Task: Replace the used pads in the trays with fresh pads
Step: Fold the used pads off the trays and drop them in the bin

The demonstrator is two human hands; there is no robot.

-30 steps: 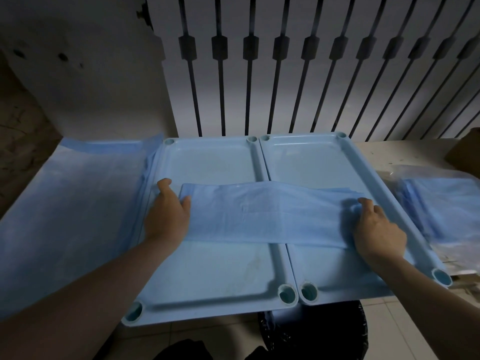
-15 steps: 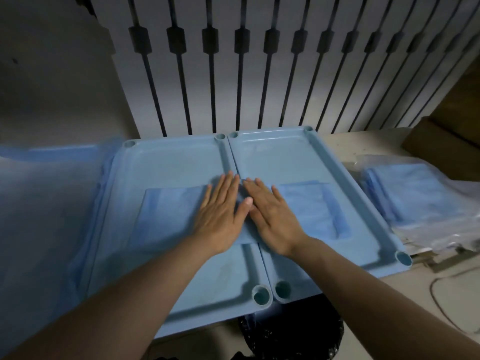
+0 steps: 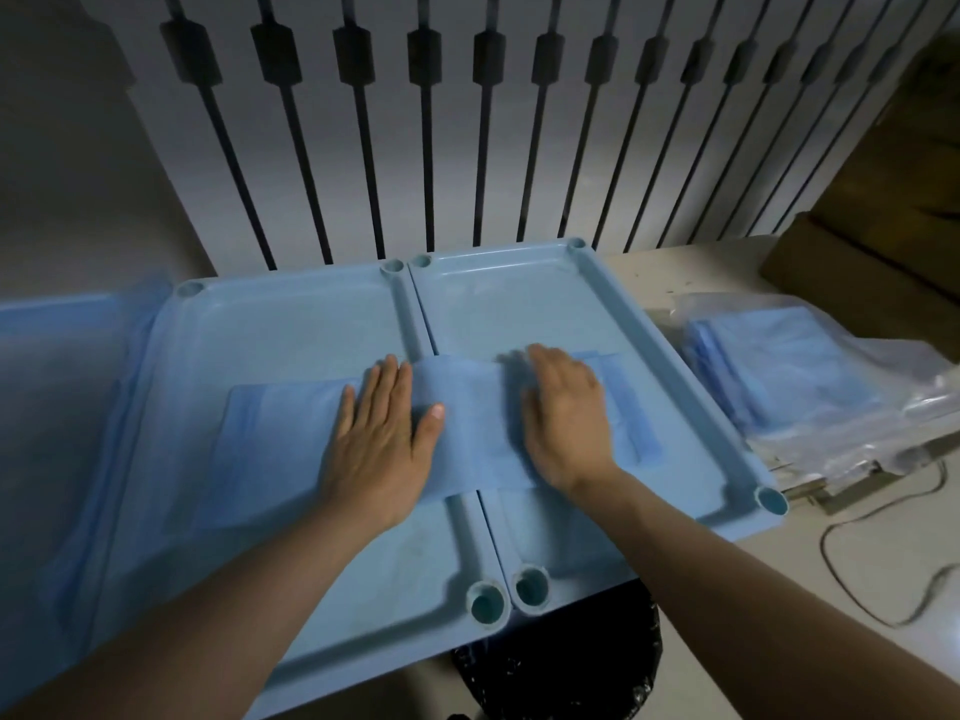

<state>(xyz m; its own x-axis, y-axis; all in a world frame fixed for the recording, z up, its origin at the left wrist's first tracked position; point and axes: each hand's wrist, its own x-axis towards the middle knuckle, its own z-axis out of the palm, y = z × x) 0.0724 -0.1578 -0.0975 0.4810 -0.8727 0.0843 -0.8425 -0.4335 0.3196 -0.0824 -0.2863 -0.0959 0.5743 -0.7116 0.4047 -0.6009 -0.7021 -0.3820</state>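
Now the left hand (image 3: 382, 439) and right hand (image 3: 563, 418), side by side at the centre half a second ago, are sliding apart. Their fingers are straight and pressing flat on the folded light-blue fabric pad (image 3: 467, 423). It is lying across both pale blue plastic trays (image 3: 291, 335), so it is probably being smoothed outward.

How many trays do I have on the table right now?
2. The left tray sits beside the right tray, their long rims touching. A pad lies across both. The sheet on the left could hide something flat.
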